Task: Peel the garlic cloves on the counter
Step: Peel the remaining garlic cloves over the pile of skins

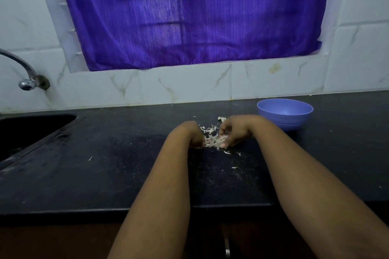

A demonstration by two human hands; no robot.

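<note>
Black sink (31, 130) far left. Left hand (192, 135) curled at pile of pale garlic skins and cloves (213, 140) mid-counter; grip unclear. Right hand (233, 132) pinching into pile. Clove axis indiscernible. Blue plastic bowl (285, 112) right, near wall; black counter (94, 174) bare toward near edge.

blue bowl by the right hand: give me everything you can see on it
The blue bowl is round, periwinkle blue, looks like matte plastic, with faint ridges around its outer wall. It stands upright on the black counter, near the tiled back wall, just right of and behind the right hand. Its visible interior shows nothing inside. The right wrist overlaps its left side in view; contact cannot be told.
</note>
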